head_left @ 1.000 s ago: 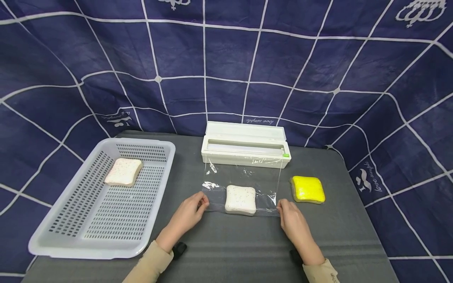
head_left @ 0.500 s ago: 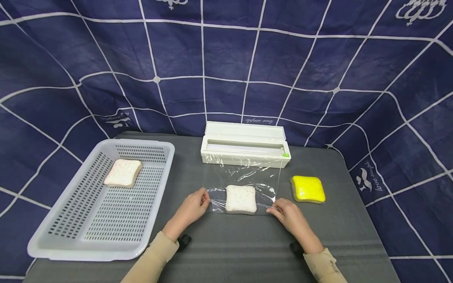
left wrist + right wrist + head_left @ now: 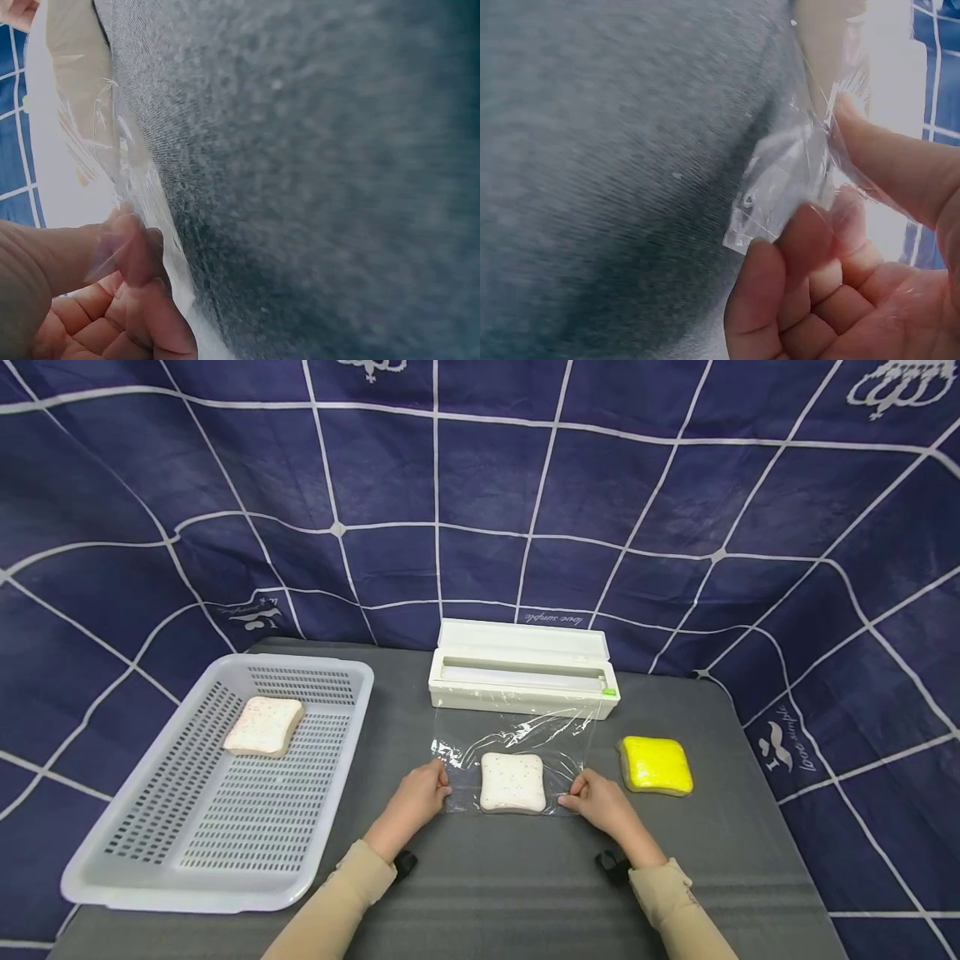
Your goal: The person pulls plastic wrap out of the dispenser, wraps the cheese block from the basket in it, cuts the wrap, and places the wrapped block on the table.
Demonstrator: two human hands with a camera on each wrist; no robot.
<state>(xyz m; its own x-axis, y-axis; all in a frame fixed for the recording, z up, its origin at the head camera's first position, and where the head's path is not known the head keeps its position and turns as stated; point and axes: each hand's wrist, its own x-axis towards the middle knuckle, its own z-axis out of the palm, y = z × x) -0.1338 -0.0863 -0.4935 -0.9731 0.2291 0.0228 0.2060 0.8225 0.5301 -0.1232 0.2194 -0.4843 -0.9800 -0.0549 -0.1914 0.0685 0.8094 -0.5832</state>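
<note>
A clear sheet of cling film [image 3: 457, 752] stretches from the white dispenser box [image 3: 525, 697] over a pale, speckled bread slice [image 3: 512, 782] on the grey table. At the sheet's near left corner, my left hand [image 3: 416, 793] pinches the film between thumb and fingers. Opposite it, at the near right corner, my right hand [image 3: 600, 800] holds the film's edge. The right wrist view shows crumpled film [image 3: 780, 180] between the thumb and curled fingers. In the left wrist view the gathered film [image 3: 124, 142] runs away from the fingertips beside the slice.
To the left stands a pale grey plastic basket [image 3: 345, 760] with another speckled bread slice [image 3: 264, 727] inside. A yellow, film-wrapped square slice [image 3: 656, 765] lies right of my right hand. The dispenser's lid is up, near a blue gridded curtain [image 3: 480, 560].
Both hands have drawn closer to the bread slice, the right one moving left. The film, flatter and smoother before, now has slanting creases around the slice.
</note>
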